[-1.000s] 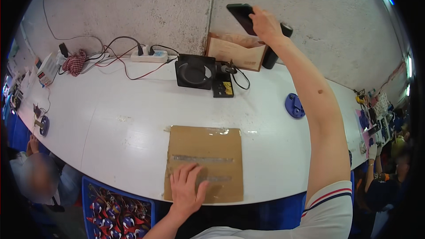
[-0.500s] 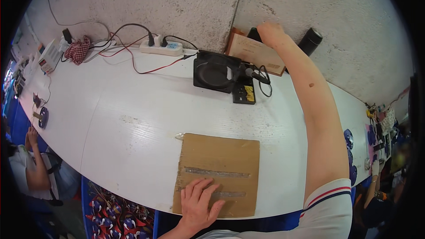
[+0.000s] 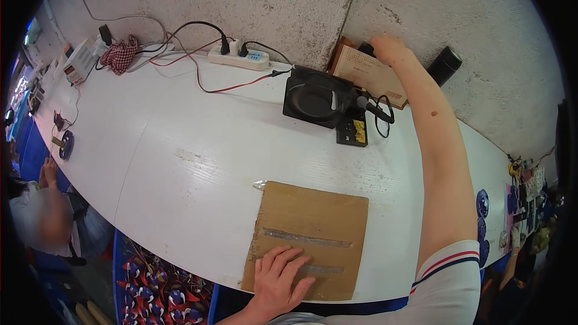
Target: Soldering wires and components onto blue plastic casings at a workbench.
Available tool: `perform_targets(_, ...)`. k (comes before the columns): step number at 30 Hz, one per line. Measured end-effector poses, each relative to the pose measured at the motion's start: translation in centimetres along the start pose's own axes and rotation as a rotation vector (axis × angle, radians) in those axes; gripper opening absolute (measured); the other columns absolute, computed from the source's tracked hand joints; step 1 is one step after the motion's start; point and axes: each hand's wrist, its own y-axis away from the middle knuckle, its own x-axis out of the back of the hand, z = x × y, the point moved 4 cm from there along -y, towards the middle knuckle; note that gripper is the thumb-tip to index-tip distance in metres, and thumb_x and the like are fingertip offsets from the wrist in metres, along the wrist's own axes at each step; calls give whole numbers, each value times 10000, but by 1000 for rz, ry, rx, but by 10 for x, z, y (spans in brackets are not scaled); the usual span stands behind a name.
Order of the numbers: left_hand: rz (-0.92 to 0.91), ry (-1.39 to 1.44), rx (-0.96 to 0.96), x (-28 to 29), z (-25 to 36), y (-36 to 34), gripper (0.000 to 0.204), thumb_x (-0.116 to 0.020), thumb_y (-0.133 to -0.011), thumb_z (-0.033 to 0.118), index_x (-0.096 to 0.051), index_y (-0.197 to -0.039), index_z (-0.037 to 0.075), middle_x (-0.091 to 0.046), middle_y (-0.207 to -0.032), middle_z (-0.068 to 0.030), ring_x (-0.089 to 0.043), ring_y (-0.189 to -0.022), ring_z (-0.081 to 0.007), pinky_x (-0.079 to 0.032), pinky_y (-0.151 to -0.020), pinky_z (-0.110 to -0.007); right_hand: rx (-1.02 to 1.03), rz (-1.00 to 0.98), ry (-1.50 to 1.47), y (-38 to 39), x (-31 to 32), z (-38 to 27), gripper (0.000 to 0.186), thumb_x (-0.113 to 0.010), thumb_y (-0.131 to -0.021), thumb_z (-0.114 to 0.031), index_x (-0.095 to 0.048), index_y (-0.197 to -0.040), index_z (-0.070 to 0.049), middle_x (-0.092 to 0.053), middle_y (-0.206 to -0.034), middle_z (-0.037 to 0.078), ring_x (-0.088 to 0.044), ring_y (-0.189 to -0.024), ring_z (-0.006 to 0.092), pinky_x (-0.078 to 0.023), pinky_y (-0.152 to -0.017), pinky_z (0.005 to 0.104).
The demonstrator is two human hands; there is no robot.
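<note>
My left hand [image 3: 279, 280] lies with fingers spread on a square brown cardboard sheet [image 3: 322, 213], which has two long strips [image 3: 307, 238] across it and sits at the table's front edge. My right arm stretches far forward to the wall. There my right hand [image 3: 388, 49] is bent down at the back of a brown box [image 3: 367, 72], beside a dark object [image 3: 365, 49] that shows only in part. Its fingertips are hidden, so I cannot see what they touch.
Mid-table stand a black fan-like unit [image 3: 310, 99] and a soldering iron [image 3: 374, 108] in its holder. A power strip [image 3: 238, 58] with cables lies along the wall. A black bottle [image 3: 444, 66] is right of my forearm. A blue bin [image 3: 214, 301] of parts is below; a person [image 3: 45, 216] sits left.
The whole view has shifted slightly, moving the scene to the right in the picture. My left hand stays on the cardboard, and my right hand is still behind the box.
</note>
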Motion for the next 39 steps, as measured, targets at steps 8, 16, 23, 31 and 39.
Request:
perform_targets(8,18,0,5,-2,0,2,309,-650,-820,289,-643,-1059,92,-606,-1137,-50,-516,-1094,-245,-360,-870,-337,23,75,-363,-9,-43,17,172,-550,-821,-69,-668,-944,-42,-687,-929,135,-643,-848,349,-511,-758,407)
perform_targets(16,35,20,-18,-4,2,3,272,-642,-793,222,-647,-1028,85,-622,-1103,-52,-535,-1072,-259,-375,-890,-356,48,143,-459,6,-52,40,95,-550,-771,-49,-633,-806,-19,-668,-800,150,-595,-712,341,-459,-661,417)
perform_targets(23,36,97,-40,-10,8,5,205,-580,-797,117,-645,-980,51,-641,-1017,-90,-558,-1003,-290,-397,-922,-394,44,708,-384,148,-15,34,238,-605,-806,-193,-604,-1030,-111,-635,-1015,85,-608,-890,320,-500,-740,396)
perform_targets(31,106,153,-27,-17,15,14,121,-558,-857,52,-643,-938,23,-634,-980,-79,-550,-920,-241,-425,-862,-319,-538,544,-491,492,-71,143,445,-605,-871,-211,-494,-1252,-8,-538,-1260,172,-522,-1153,312,-401,-991,367)
perform_targets(39,103,14,-83,-22,12,21,98,-583,-886,86,-644,-922,19,-630,-990,-72,-553,-909,-219,-428,-840,-289,-1185,131,-466,705,-95,147,798,-709,-751,-418,-381,-1325,28,-499,-1273,227,-485,-1177,366,-357,-1007,430)
